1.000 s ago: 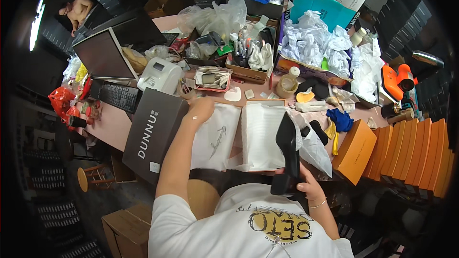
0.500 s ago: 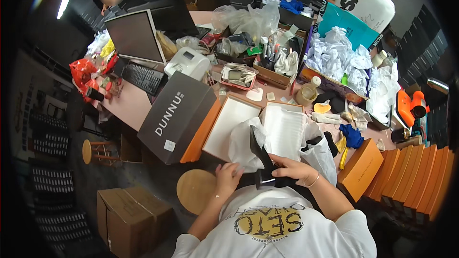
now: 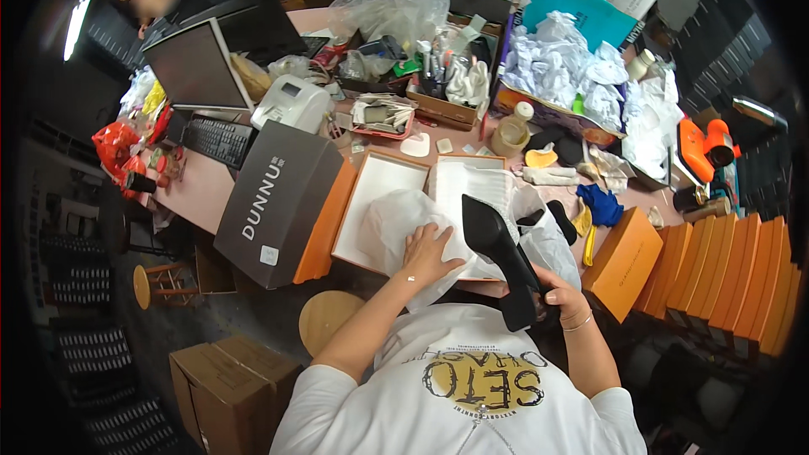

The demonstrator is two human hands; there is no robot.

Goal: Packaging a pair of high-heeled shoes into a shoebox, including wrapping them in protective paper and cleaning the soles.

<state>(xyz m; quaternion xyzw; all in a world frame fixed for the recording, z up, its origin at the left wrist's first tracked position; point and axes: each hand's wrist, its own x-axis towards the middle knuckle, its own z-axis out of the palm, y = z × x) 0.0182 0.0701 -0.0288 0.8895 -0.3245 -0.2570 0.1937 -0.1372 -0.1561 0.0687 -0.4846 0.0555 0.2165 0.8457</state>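
Note:
A black heeled shoe [image 3: 493, 232] is tilted upright in front of my chest, sole outward and pointed toe up. My right hand [image 3: 563, 297] is closed around it near the heel end. My left hand [image 3: 428, 254] rests with fingers spread on crumpled white tissue paper [image 3: 392, 215], which spills over the table edge toward my shirt. Beneath the paper lies an open shoe box [image 3: 361, 202] with a white inside and brown rim. Its other half [image 3: 476, 162], lined with ridged white paper, sits beside it and is partly hidden behind the shoe.
On the left stand a dark grey shoe box [image 3: 274, 202], a monitor [image 3: 198, 67], a keyboard [image 3: 217, 141] and a white label printer [image 3: 292, 104]. Orange boxes [image 3: 624, 263] line the right. Paper wads fill a carton [image 3: 560, 109] at the back. A round stool [image 3: 330, 320] is below.
My left hand has moved forward onto the tissue paper, its fingers now spread. My right hand has shifted right with the shoe, turning its sole outward. The view has shifted too.

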